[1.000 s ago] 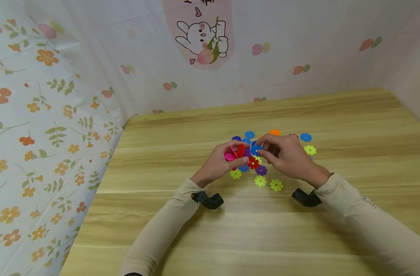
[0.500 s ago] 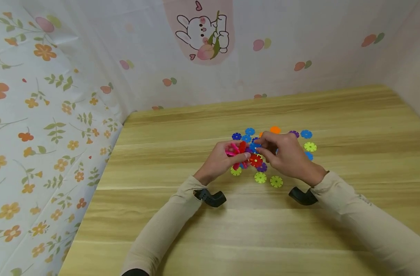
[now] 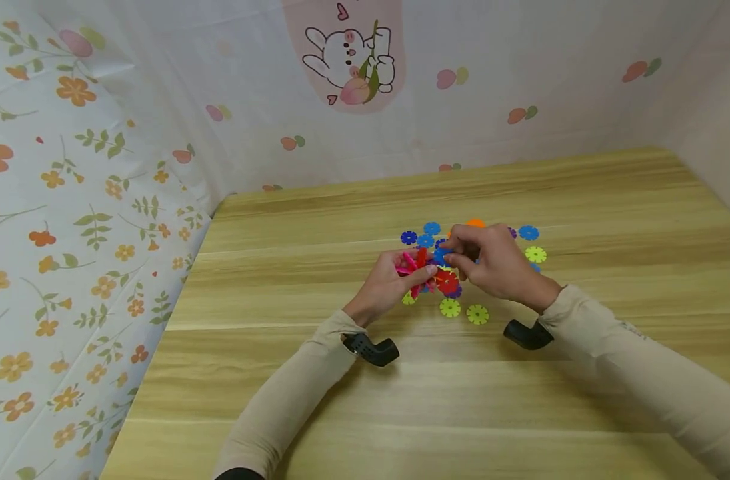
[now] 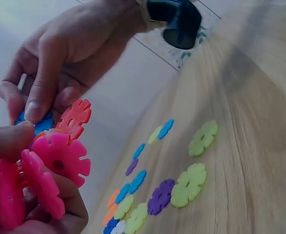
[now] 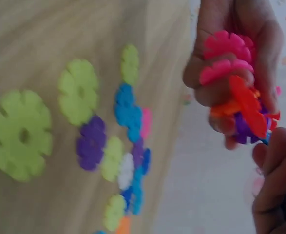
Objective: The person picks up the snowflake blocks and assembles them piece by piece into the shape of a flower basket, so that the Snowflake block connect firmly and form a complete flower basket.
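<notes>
My left hand (image 3: 389, 287) holds a cluster of joined plastic snowflake discs, raised over the table. Several pink discs (image 4: 75, 157) stick out of it at different angles. In the right wrist view a red disc (image 5: 247, 105) and a purple disc (image 5: 244, 127) show at its other end. A blue disc (image 3: 441, 258) sits at the right side of the cluster, pinched between thumb and fingers of my right hand (image 3: 499, 263). The left thumb presses close beside that blue disc in the left wrist view. Fingers hide much of where the discs meet.
Loose snowflake discs lie spread on the wooden table (image 3: 317, 400) beneath and behind the hands. Among them are a yellow-green disc (image 3: 477, 315), a dark blue disc (image 3: 409, 237) and an orange disc (image 3: 475, 223). A printed cloth (image 3: 221, 53) hangs behind the table.
The cluster has turned in my left hand, so its pink discs now stand out more edge-on. Both hands stay together, the right one shifting slightly left with the blue disc.
</notes>
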Motion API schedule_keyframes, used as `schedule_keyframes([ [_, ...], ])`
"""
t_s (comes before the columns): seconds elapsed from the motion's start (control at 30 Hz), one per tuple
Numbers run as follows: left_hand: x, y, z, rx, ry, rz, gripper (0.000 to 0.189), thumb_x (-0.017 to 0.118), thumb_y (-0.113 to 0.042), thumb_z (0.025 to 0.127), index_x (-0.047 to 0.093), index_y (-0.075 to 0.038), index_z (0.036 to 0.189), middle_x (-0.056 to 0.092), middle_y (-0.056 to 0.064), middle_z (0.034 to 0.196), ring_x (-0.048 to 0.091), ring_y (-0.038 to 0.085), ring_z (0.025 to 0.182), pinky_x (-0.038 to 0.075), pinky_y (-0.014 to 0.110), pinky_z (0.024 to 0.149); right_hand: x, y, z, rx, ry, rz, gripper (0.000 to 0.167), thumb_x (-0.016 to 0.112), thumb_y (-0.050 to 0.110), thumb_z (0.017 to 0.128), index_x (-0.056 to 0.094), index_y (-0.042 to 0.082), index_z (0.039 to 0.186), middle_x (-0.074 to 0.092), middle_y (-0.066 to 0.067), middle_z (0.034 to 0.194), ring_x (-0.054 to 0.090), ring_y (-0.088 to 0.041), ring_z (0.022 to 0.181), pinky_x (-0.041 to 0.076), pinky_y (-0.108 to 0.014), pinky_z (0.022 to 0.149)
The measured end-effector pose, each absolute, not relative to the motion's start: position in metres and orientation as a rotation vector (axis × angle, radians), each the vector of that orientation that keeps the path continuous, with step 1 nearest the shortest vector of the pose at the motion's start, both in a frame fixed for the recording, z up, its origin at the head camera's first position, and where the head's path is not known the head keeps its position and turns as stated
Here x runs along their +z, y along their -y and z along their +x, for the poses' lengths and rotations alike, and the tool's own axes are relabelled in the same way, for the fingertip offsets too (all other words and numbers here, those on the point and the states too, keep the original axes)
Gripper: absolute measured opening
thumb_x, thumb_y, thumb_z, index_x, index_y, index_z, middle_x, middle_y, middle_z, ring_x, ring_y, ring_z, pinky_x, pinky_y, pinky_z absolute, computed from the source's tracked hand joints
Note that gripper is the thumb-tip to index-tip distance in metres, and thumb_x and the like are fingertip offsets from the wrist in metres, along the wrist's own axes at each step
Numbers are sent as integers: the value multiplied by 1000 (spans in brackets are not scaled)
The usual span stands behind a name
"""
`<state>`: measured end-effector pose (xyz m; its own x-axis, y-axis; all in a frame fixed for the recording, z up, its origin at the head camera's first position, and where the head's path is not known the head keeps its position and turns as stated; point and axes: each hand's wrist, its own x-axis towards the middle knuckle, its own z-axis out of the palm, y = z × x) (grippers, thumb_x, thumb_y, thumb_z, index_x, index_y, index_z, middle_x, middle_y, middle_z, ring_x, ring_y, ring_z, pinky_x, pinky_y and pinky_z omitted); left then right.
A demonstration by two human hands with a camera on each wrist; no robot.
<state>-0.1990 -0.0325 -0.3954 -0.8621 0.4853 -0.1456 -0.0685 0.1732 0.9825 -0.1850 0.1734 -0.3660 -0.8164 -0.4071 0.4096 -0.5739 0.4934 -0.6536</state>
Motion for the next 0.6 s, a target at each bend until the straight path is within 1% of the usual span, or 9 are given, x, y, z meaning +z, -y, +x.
schedule_keyframes([
  [0.07, -396, 32, -198, 1751, -2008, 383, 29, 64, -21, 99, 65, -4, 122, 72, 11, 111, 64, 13, 91, 53, 18, 78, -371, -173, -183, 1233, 2489, 833, 28, 71, -10, 85, 55, 8, 71, 62, 1, 59, 68, -13, 60, 53, -20, 54],
  [0.13, -396, 31, -197, 1758, -1993, 374, 29, 64, -21, 99, 64, -4, 123, 72, 9, 108, 64, 14, 90, 52, 19, 78, -375, -172, -183, 1242, 2444, 824, 30, 72, -12, 83, 53, 7, 69, 62, 0, 59, 70, -14, 61, 54, -19, 54],
  [0.17, -396, 32, -197, 1756, -1990, 378, 29, 64, -21, 99, 63, -4, 122, 72, 9, 105, 63, 14, 88, 52, 19, 76, -377, -171, -183, 1240, 2427, 822, 31, 73, -12, 82, 53, 7, 68, 62, 0, 59, 69, -13, 60, 53, -19, 52],
  [0.2, -396, 32, -198, 1750, -1987, 380, 29, 64, -22, 99, 63, -5, 122, 72, 8, 103, 63, 14, 87, 52, 20, 76, -378, -171, -183, 1236, 2420, 822, 30, 73, -12, 82, 54, 7, 69, 63, -1, 60, 66, -11, 55, 52, -19, 51],
  [0.33, -399, 38, -200, 1754, -1942, 376, 30, 63, -23, 100, 61, -6, 124, 73, 5, 94, 67, 13, 82, 53, 21, 76, -379, -171, -188, 1247, 2476, 827, 16, 75, -6, 84, 65, 5, 78, 64, -3, 61, 56, -2, 49, 51, -20, 49],
  [0.4, -400, 42, -202, 1769, -1899, 345, 33, 64, -23, 99, 60, -7, 128, 74, 6, 92, 69, 12, 81, 54, 21, 74, -377, -171, -189, 1268, 2529, 819, 9, 75, -3, 85, 69, 4, 84, 66, -5, 63, 53, -1, 47, 50, -21, 48],
  [0.47, -400, 44, -204, 1792, -1855, 310, 38, 64, -22, 99, 58, -6, 133, 74, 6, 95, 70, 12, 82, 54, 23, 73, -376, -172, -190, 1294, 2571, 795, 7, 75, 0, 86, 70, 3, 91, 69, -7, 66, 53, -3, 46, 50, -23, 48],
  [0.53, -399, 45, -206, 1806, -1828, 266, 43, 64, -24, 99, 55, -7, 138, 72, 2, 101, 69, 11, 86, 54, 24, 75, -376, -172, -191, 1327, 2594, 758, 9, 74, 1, 88, 70, 3, 95, 70, -10, 67, 54, -6, 45, 51, -24, 48],
  [0.6, -398, 45, -208, 1832, -1802, 210, 46, 64, -23, 99, 52, -7, 140, 69, -1, 104, 67, 11, 89, 56, 28, 80, -377, -171, -191, 1365, 2590, 709, 11, 72, 1, 89, 68, 2, 100, 69, -10, 67, 55, -10, 45, 50, -25, 48],
])
